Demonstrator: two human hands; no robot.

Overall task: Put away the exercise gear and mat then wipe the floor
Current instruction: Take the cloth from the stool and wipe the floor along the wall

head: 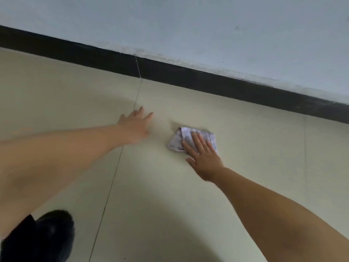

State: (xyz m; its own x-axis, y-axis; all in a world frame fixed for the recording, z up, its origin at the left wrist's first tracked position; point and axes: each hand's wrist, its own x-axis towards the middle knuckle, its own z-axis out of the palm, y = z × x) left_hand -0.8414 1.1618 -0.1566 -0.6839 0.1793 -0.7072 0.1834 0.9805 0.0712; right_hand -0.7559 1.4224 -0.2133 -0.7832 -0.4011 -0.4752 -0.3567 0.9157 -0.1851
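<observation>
Wiping step in hand, by the look of it: no mat or exercise gear in view, only pale tiled floor point(170, 205) running up to a black skirting board point(188, 76) and light wall point(188, 25). Right hand point(203, 157) lies flat, fingers straight, pressing a crumpled pale cloth point(190, 138) onto the tile. Left hand point(135, 125) spread wide, holding nothing, palm down just beside the cloth near a grout line point(117, 167); seems to brace the body. Dark shoe point(52, 233) at lower left. Next move likely calls for steady downward pressure while sliding the cloth across fresh tile, weight kept on the left hand.
</observation>
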